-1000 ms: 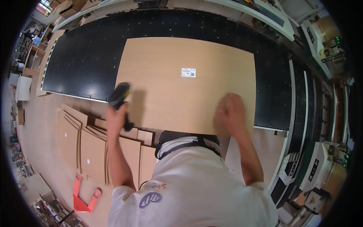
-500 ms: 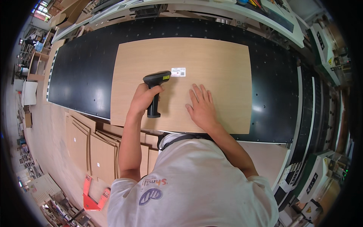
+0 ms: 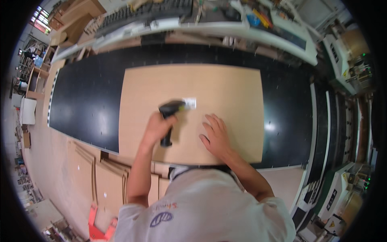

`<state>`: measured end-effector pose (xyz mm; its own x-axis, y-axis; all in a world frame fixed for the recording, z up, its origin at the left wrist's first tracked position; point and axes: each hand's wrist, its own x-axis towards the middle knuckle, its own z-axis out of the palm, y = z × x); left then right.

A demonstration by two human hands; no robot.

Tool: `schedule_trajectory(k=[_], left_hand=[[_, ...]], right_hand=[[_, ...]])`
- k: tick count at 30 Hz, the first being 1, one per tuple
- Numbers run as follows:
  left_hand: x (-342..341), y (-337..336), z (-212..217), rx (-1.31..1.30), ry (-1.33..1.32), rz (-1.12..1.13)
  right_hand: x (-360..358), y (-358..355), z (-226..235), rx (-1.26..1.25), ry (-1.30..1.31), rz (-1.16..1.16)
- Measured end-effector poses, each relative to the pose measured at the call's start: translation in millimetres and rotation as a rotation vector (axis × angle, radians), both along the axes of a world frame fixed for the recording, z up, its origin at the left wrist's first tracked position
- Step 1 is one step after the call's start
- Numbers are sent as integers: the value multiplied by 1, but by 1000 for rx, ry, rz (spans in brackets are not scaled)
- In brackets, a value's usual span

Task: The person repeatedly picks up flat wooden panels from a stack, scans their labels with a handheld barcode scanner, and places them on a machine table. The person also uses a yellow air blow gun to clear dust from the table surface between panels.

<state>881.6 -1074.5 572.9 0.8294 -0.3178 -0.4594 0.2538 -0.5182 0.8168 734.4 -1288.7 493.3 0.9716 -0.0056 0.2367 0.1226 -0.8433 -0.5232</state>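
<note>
A black handheld barcode scanner (image 3: 171, 107) is in my left hand (image 3: 158, 130), with my fingers wrapped round its grip. Its head points right, at a small white label (image 3: 191, 103) on a light wood-coloured panel (image 3: 234, 86), and overlaps the label's left edge in the picture. The scanner is blurred. To the right of the scanner and below the label, my right hand (image 3: 218, 138) rests on the panel, its fingers slightly bent and holding nothing. The panel lies flat on a black worktable (image 3: 90, 94), near its front edge.
Behind the table runs a white machine beam (image 3: 161, 29), with a keyboard (image 3: 149, 14) beyond it. Several wood panels (image 3: 107, 181) stand at the lower left, near a red pallet jack (image 3: 94, 230). Machinery with rails (image 3: 325, 133) borders the right side.
The view has tilted up, so panel and hands appear lower in the picture. The scanner head is slightly closer to the label. My right fingers are more bent and closer together.
</note>
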Motion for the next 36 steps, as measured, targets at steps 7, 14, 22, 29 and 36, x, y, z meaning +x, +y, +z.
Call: schedule_trajectory(k=[7, 14, 22, 29, 36], left_hand=[[-14, -77, -32, 375, -260, -663], [83, -92, 67, 302, -551, -584], [268, -175, 86, 199, -1239, -83], [272, -188, 80, 217, -1162, -132], [272, -185, 82, 215, -1160, -123]], right_hand=[[244, -138, 169, -189, -788, -318], [350, -168, 172, -327, -346, -427], [345, -168, 158, -312, -352, -464], [342, -162, 165, -286, -282, -513], [344, -161, 162, -294, -290, -495]])
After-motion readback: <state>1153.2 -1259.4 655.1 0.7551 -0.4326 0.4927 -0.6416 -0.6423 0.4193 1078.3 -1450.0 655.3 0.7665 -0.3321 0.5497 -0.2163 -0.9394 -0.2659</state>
